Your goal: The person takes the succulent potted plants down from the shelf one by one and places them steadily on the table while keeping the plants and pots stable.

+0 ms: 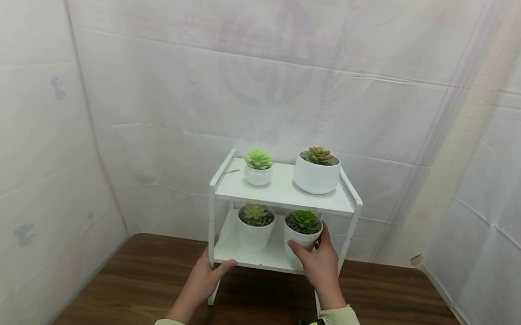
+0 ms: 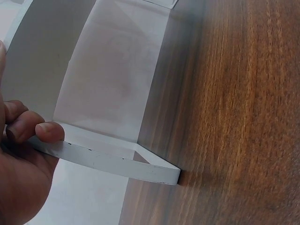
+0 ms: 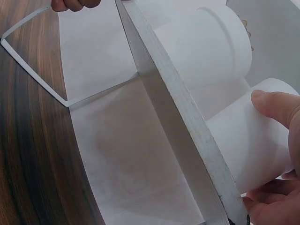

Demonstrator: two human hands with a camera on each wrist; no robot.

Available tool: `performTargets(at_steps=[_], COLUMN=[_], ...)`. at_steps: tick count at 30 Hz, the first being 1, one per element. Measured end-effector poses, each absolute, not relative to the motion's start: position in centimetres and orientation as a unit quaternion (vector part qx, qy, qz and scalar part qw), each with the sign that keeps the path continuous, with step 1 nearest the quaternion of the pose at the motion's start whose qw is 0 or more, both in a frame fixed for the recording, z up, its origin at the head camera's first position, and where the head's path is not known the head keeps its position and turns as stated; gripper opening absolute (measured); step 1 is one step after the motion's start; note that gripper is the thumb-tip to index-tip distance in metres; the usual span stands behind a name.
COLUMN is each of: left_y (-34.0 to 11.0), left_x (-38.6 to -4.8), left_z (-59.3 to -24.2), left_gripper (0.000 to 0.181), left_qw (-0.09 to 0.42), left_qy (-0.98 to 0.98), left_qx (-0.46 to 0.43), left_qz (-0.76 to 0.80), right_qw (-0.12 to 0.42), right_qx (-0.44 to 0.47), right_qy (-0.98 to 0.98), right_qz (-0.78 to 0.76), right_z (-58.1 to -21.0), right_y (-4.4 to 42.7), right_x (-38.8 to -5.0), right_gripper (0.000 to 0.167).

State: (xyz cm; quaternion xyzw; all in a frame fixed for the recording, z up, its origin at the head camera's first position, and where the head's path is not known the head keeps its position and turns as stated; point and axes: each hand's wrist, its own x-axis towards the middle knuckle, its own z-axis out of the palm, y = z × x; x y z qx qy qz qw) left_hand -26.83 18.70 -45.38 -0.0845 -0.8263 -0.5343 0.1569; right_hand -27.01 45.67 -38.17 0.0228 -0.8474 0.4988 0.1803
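A small white two-tier shelf [image 1: 280,188] stands on the table. My left hand [image 1: 202,278] grips its front left leg at the lower board; in the left wrist view, the fingers [image 2: 49,132] curl over the white leg. On the lower board's right side, my right hand [image 1: 321,265] holds a white pot with a dark green succulent [image 1: 299,238], thumb in front and fingers round the right side. The right wrist view shows the thumb [image 3: 272,104] on this pot's wall; its base is hidden behind the board's edge. Beside it stands another potted succulent [image 1: 253,235], pale green.
The top board bears a small round pot with a bright green succulent [image 1: 257,175] and a wider white pot with a reddish succulent [image 1: 315,175]. The dark wooden table [image 1: 397,311] extends around the shelf. White sheeting [image 1: 163,95] hangs behind and at both sides.
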Motion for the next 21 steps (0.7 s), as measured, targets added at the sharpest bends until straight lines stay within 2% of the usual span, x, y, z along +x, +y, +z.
performTargets(at_steps=[21], left_y=[18.7], left_x=[-26.7], left_z=[-45.2], left_gripper=[0.092], left_qw=[0.149], left_qy=[-0.833], left_qx=[-0.076], left_qz=[-0.528], right_qw=[0.170], right_qx=[0.021], right_qy=[-0.833], right_qz=[0.526], right_z=[-38.6], right_y=[45.8], right_x=[-25.9], right_gripper=[0.106])
